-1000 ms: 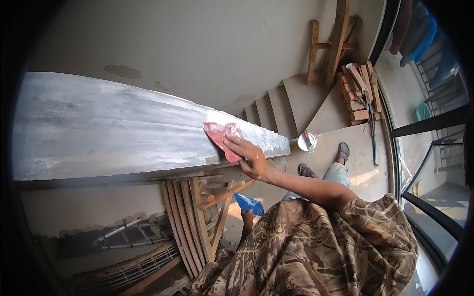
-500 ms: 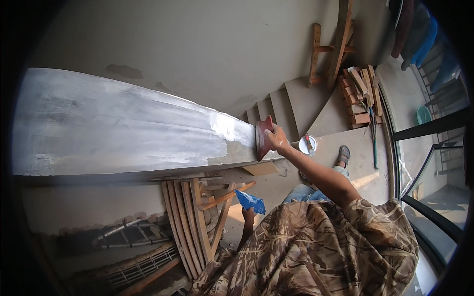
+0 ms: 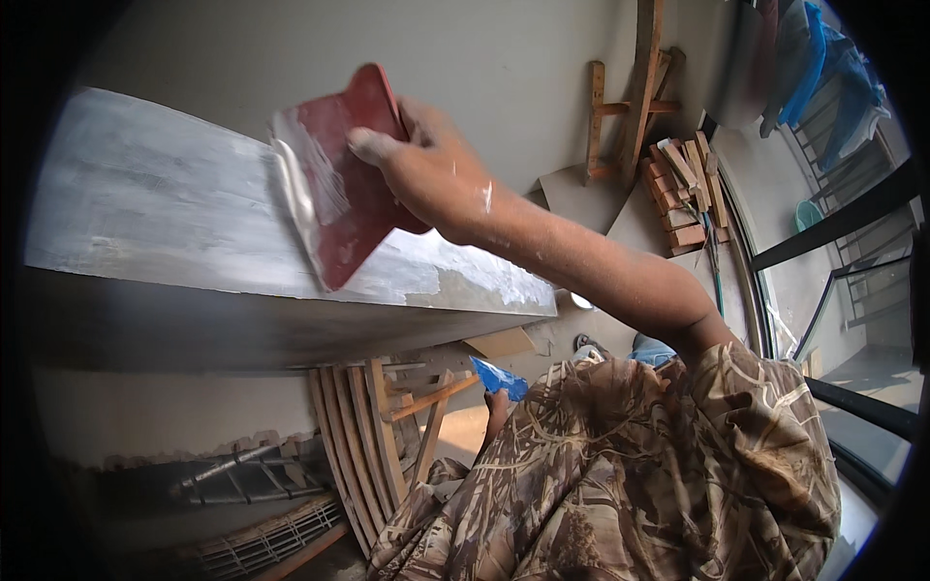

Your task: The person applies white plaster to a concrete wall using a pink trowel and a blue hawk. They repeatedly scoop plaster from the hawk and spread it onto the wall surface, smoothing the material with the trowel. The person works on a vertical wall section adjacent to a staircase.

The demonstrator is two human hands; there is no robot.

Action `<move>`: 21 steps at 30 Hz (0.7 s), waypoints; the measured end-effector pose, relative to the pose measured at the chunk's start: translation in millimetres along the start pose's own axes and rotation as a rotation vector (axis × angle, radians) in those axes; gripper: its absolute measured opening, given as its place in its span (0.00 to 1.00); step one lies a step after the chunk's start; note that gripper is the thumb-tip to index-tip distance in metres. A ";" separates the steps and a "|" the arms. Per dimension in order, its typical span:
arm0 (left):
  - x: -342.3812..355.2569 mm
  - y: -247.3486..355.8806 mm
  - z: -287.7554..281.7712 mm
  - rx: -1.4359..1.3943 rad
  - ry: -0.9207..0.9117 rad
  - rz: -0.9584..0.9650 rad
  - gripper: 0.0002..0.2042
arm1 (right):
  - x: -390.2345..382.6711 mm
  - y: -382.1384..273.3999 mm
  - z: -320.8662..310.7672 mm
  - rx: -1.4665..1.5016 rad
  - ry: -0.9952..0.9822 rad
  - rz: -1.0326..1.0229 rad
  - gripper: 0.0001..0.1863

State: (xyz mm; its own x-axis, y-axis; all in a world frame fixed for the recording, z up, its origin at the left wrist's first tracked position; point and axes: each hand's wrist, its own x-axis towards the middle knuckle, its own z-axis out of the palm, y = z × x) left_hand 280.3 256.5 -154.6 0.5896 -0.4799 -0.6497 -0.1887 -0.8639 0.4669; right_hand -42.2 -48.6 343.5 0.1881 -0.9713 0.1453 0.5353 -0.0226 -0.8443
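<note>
My right hand grips a wide red putty knife, its thumb on the near face. White putty lies along the blade's left edge and smears its face. Behind the blade runs a long grey surface coated in streaky white; whether the blade touches it I cannot tell. Toward its right end a bare grey patch borders thicker white putty. Low by my body, my left hand is closed on a blue putty knife with white smears.
Wooden planks and a frame stand below the coated surface, near a metal ladder-like frame. Bricks and wood offcuts are stacked at the right, beside dark-framed glass doors. A white bucket shows partly behind my forearm.
My right hand has swung left and up with the red putty knife, from the surface's right end toward its middle. Putty now shows along the blade. My left hand keeps the blue knife low.
</note>
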 end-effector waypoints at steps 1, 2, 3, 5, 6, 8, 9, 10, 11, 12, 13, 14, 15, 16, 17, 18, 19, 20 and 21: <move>3.2 4.2 -1.0 -0.015 -0.009 0.024 0.25 | 1.5 -22.0 -3.3 0.045 0.018 -0.085 0.16; 4.9 2.7 -4.8 -0.033 -0.008 0.033 0.25 | 6.0 -35.5 -5.2 0.096 0.027 -0.162 0.14; 6.8 7.1 -6.2 -0.051 -0.013 0.044 0.25 | 3.7 -54.4 -14.6 0.063 0.017 -0.128 0.13; 5.0 41.4 -2.3 -0.052 -0.042 0.100 0.26 | -1.1 -93.7 -73.4 0.075 0.004 -0.095 0.15; 10.3 44.6 -0.8 -0.055 -0.054 0.105 0.26 | 0.7 -89.2 -101.2 0.134 -0.003 -0.159 0.14; 8.8 22.8 -11.4 -0.071 -0.025 0.063 0.26 | 9.9 -38.4 -147.9 0.308 -0.030 -0.337 0.09; 9.6 15.4 -9.7 -0.069 -0.040 0.053 0.26 | 3.6 -26.1 -155.8 0.392 0.170 -0.216 0.07; 8.7 8.1 -7.5 -0.066 -0.048 0.034 0.26 | -3.6 -11.4 -167.7 0.476 0.378 -0.093 0.06; 7.4 2.2 -6.3 -0.063 -0.058 0.016 0.26 | -6.1 18.0 -206.0 0.469 0.323 0.013 0.05; 4.9 -1.8 -5.6 -0.054 -0.065 -0.002 0.26 | -9.0 54.4 -249.1 0.468 0.267 0.120 0.04; 1.9 -5.3 -6.1 -0.042 -0.077 -0.021 0.27 | -16.5 87.7 -270.1 0.292 0.355 0.143 0.03; -1.4 -10.0 -7.7 -0.037 -0.081 -0.045 0.27 | -22.1 117.1 -287.0 0.116 0.431 0.172 0.04; -4.5 -13.4 -8.5 -0.034 -0.084 -0.071 0.27 | -29.2 139.8 -307.1 0.156 0.453 0.315 0.06; -8.2 -19.5 -11.6 -0.033 -0.083 -0.099 0.27 | -35.7 155.5 -317.2 0.197 0.472 0.464 0.07; -10.0 -26.3 -12.6 -0.043 -0.077 -0.136 0.27 | -40.2 162.8 -313.1 0.173 0.507 0.526 0.11; -11.4 -35.1 -13.5 -0.060 -0.072 -0.172 0.27 | -40.3 172.6 -310.8 0.147 0.539 0.590 0.14; -11.8 -43.5 -11.7 -0.080 -0.064 -0.210 0.28 | -40.4 206.0 -329.8 0.171 0.464 0.583 0.18; -13.2 -52.3 -8.3 -0.175 -0.023 -0.274 0.29 | -44.9 229.9 -344.5 0.139 0.458 0.589 0.21; -17.2 -47.1 -5.5 -0.110 -0.051 -0.249 0.29 | -50.4 254.6 -357.1 0.049 0.499 0.619 0.23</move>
State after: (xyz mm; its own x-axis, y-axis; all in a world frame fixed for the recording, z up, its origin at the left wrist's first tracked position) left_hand 283.4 306.3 -162.0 0.5660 -0.2643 -0.7809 0.0453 -0.9358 0.3496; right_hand -209.4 -89.9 -63.0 0.0784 -0.7959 -0.6003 0.4921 0.5546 -0.6710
